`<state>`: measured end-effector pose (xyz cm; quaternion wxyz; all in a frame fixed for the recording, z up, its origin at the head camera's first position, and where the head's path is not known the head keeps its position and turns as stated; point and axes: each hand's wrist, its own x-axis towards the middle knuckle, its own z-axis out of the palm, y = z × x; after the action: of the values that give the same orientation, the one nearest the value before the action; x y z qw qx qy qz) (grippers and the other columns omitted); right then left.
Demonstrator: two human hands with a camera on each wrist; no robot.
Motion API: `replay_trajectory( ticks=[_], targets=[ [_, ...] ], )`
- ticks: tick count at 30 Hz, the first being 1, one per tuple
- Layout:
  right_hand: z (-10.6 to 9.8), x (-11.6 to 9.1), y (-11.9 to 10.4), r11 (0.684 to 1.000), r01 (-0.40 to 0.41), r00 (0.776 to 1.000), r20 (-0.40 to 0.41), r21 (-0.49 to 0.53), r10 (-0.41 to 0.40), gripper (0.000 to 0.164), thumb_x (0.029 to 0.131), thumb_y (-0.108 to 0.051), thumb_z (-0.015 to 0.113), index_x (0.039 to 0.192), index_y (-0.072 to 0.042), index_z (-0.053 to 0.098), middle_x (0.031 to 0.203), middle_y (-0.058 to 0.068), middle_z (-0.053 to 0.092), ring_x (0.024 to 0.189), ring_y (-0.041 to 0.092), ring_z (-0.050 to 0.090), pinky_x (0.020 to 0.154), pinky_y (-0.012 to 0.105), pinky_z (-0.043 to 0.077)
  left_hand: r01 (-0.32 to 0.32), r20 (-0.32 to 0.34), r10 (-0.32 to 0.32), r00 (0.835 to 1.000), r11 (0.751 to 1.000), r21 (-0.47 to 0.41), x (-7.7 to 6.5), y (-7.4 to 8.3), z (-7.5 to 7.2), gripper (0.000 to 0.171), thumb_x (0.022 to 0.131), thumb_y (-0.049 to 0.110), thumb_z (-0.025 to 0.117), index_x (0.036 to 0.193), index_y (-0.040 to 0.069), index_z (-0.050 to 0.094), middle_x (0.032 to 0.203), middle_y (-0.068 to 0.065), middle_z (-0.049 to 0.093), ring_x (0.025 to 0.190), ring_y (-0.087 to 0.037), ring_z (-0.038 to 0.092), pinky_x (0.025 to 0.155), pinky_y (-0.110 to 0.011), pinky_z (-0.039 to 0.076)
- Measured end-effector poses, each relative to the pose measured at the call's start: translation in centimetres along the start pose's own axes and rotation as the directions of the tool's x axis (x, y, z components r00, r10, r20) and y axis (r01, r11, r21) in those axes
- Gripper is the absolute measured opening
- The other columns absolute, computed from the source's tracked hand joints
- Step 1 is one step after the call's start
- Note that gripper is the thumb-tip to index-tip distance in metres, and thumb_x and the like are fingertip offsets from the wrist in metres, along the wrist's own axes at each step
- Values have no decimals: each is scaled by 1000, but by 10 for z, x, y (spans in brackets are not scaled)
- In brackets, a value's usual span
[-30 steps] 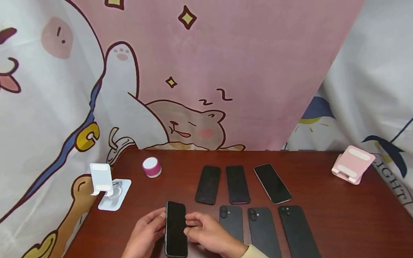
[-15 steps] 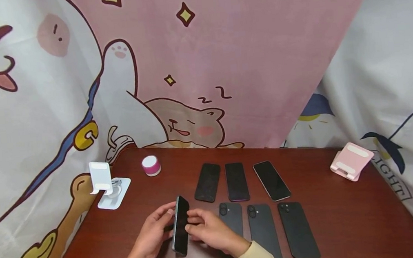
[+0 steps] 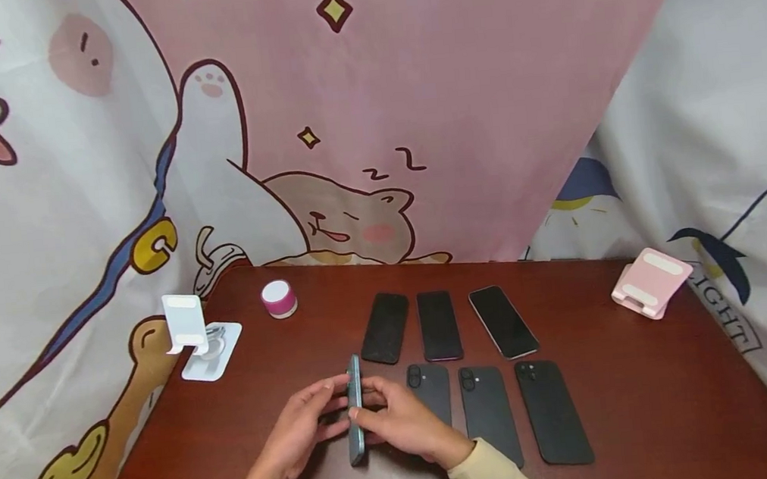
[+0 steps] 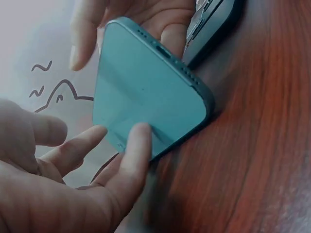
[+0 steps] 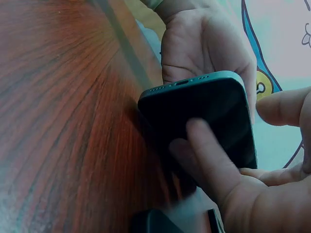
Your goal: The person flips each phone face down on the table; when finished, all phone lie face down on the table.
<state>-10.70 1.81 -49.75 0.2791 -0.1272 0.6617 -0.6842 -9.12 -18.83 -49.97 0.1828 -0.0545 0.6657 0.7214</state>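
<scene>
While you're holding the teal phone [image 4: 141, 92] on edge between both hands, you're relying on finger pressure against two smooth faces, so slip is looking like the main risk. It's standing over the table [image 3: 326, 328], left of the other phones [image 3: 439, 326], port end pointing toward you. Your left hand [image 3: 300, 425] isn't wrapping it: fingers [image 4: 141, 128] are lying extended against the back, thumb sitting apart. Your right hand [image 3: 402, 420] is resting fingers on the screen; I can't tell whether its thumb is pressing the upper edge or just hovering. Can't tell either if the lower edge is bearing on the table. If it isn't and one side is easing off, you're risking a drop; if you're pushing unevenly, it's likely pivoting and landing on a face.

Second risk: your right hand is sitting just beside the nearest dark phone [image 3: 434, 391], and your right sleeve [image 3: 500, 476] is overlapping, in the head view, the near end of the next phone [image 3: 490, 409]. Swinging that forearm, you're possibly nudging either.
</scene>
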Motion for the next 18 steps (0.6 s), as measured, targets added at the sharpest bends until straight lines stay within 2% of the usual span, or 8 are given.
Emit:
replay_trajectory(
  ticks=[8,14,18],
  targets=[
    [-6,-1,4,1000,-17,1000,-21,11,18,51,103,-12,66,148,5,47,128,25,70,100,33,77,72,39,66,34,-8,-34,999,994,99,-2,2,8,51,114,27,46,148,-9,53,151,-28,55,139,-36,55,94,-44,62],
    [-8,0,6,1000,-16,999,-35,-17,15,47,102,-7,63,145,7,48,124,24,71,96,31,78,68,39,66,41,-14,-39,999,993,112,-4,3,9,49,114,26,46,147,-9,53,151,-27,55,138,-36,56,95,-45,62],
    [-9,0,4,1000,-16,999,-37,-14,15,48,101,-7,64,144,6,49,123,23,72,94,29,78,68,41,66,49,-36,-46,998,995,90,-2,2,7,50,113,28,48,148,-7,53,149,-26,56,133,-33,60,94,-46,62]
  ],
)
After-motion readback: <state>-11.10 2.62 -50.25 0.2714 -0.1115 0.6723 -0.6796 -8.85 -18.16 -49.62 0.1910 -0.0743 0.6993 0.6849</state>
